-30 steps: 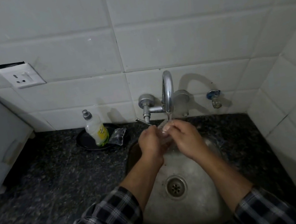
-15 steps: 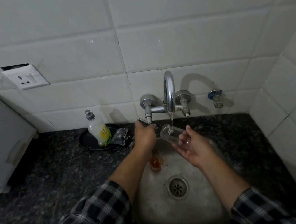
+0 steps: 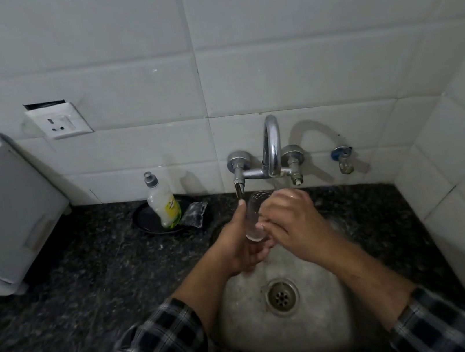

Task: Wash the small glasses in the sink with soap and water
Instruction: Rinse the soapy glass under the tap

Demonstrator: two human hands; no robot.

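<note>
White tiles [image 3: 295, 44] back a dark speckled bench [image 3: 88, 274] with a steel sink [image 3: 324, 322] set into it.

The small glass [image 3: 253, 218] is held above the back of the basin, just below the tap [image 3: 272, 145]. It is tilted, its mouth up toward the spout and its base toward the person. The left hand [image 3: 239, 244] cups it from the left and below, with the thumb laid up along its side. The right hand [image 3: 293, 221] covers its other side, fingers [image 3: 273, 210] curled round the wall. Both hands grip it, so nothing else supports it. A faint stream seems to fall from the spout, though I cannot tell for sure.

The main risk is a slip. Wet, possibly soapy glass between two moving palms could shoot out and drop onto the steel near the drain [image 3: 281, 296], chipping or cracking. The rim also sits very near the tap's left valve stem, so a twist or lift could knock it against metal. Squeezing harder to stop a slide might break a thin wall inside the grip.

The soap bottle [image 3: 163, 202] stands on a dark dish well to the left, and a hasty wet reach could tip it over.
</note>
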